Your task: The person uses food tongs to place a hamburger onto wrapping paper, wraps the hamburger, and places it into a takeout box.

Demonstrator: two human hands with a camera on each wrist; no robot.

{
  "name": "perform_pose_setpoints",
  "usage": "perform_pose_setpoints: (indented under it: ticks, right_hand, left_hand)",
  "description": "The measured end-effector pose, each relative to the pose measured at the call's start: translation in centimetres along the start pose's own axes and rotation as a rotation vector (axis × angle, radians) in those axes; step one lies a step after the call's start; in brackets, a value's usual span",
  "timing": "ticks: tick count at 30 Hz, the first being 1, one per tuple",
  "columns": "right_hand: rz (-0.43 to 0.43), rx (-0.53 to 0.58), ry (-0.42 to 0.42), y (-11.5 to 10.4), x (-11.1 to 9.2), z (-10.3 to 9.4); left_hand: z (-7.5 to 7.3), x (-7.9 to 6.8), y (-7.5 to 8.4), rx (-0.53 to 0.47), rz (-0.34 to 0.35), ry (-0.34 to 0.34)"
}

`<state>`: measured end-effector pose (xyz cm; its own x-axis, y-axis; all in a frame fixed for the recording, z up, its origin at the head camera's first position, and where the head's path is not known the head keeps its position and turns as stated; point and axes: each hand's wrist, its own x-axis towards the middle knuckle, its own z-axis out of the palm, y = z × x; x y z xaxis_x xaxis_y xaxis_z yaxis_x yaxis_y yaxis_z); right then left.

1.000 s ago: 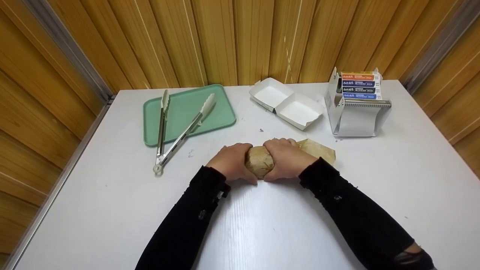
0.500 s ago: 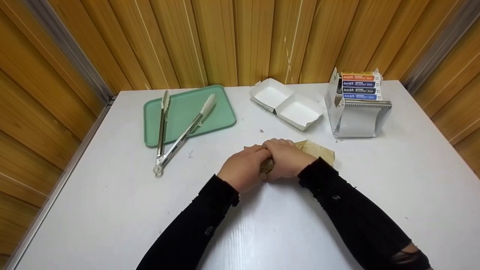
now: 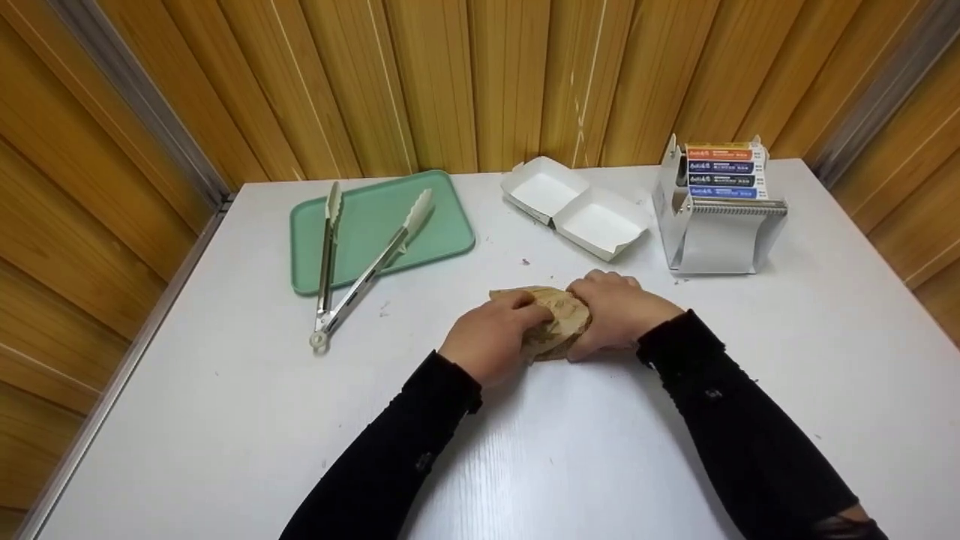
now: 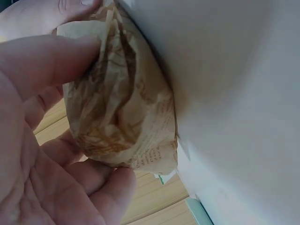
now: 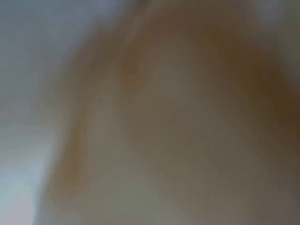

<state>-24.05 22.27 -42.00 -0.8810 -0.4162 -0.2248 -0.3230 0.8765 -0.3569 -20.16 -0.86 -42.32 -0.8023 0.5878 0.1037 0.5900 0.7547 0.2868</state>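
Observation:
A rounded bundle in brown printed wrapping paper [image 3: 568, 311] lies on the white table between both hands. From the left, my left hand [image 3: 491, 334] grips it, fingertips on the folded top. The left wrist view shows that hand's thumb and fingers around the crumpled, gathered end of the wrapper [image 4: 126, 108], its printed side against the tabletop. My right hand [image 3: 621, 307] holds the right side, thumb in front and fingers behind. What the paper encloses is hidden. Only a tan and brown blur fills the right wrist view.
Metal tongs [image 3: 360, 281] lie spread across a green tray [image 3: 450, 232] at the back left. An unfolded white paper box [image 3: 574, 206] sits behind the bundle. At the back right stands a metal dispenser [image 3: 724, 236] with coloured label rolls. Wooden panels [image 3: 510, 82] rise behind the table.
My left hand has moved right, onto the bundle's top. My right hand has shifted right, uncovering more of the bundle. The paper flap that stuck out to its right no longer shows.

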Motion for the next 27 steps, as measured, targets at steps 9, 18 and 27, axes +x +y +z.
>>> perform_pose_setpoints:
  ticks: [9, 18, 27]
  right_hand:
    - [0.121, 0.099, 0.011, 3.8, -2.7, -1.1]
    - [0.206, 0.152, 0.027, 5.0, -2.8, -1.7]
    - [0.246, 0.154, 0.038, 6.0, -3.2, -1.9]
  left_hand:
    - [-0.4, 0.1, -0.1, -0.030, -0.024, -0.016]
    - [-0.3, -0.1, -0.4, -0.041, -0.037, -0.008]
    - [-0.1, -0.3, -0.2, -0.014, -0.021, -0.005]
